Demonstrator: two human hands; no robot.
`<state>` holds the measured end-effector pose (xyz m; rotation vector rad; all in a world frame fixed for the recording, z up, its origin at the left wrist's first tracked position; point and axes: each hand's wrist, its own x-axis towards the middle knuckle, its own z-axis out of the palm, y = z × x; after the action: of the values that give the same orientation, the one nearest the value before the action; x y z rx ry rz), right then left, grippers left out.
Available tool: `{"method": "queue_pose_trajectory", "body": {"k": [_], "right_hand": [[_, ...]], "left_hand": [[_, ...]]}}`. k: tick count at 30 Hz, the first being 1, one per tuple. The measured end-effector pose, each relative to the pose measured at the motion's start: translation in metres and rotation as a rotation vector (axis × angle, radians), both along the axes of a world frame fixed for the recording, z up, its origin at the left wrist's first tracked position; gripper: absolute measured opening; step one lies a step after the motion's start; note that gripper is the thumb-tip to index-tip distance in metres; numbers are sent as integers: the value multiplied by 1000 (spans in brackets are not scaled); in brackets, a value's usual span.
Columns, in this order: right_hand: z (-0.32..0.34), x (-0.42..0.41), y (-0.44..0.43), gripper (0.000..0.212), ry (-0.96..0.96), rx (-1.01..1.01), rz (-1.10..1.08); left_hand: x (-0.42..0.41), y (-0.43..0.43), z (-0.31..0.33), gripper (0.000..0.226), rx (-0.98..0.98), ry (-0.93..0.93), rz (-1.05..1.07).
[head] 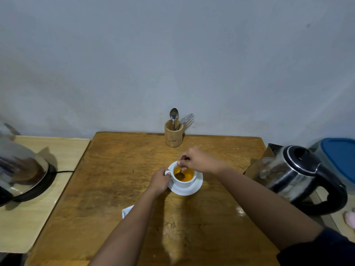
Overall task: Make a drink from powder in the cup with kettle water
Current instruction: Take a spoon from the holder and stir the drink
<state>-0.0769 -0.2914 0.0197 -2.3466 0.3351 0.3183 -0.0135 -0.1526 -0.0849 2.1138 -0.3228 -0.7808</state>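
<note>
A white cup (184, 182) filled with orange liquid stands on a white saucer (189, 191) in the middle of the wooden table (115, 179). My left hand (159, 180) grips the cup's handle at its left side. Over the cup's far rim, my right hand (197, 160) pinches the handle of a small spoon (180, 172), whose bowl is dipped in the liquid. A steel kettle with a black handle (299, 175) stands off the table's right edge.
A wooden holder (173, 135) with a spoon and a fork stands at the table's far edge by the wall. A white packet (127, 211) lies partly under my left forearm. A shiny round appliance (21, 169) sits on a pale side table at left. A blue-lidded container (340, 158) is behind the kettle.
</note>
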Motion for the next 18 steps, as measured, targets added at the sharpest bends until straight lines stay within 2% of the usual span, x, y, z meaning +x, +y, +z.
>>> {"method": "queue_pose_trajectory", "body": {"k": [4,7,13,18], "right_hand": [[4,-4,-7,21,45,18,10],[9,-10,-13,21,56,-20,36],[18,-25,-20,19,-87,-99,-6],[25,-34,-23,15,-203,-52,-21]], "left_hand": [[-1,0,1,19,3,-11,-6],[0,0,1,25,14,-29,-6],[0,-1,2,24,15,-34,6],[0,-3,-1,25,18,-38,19]]}}
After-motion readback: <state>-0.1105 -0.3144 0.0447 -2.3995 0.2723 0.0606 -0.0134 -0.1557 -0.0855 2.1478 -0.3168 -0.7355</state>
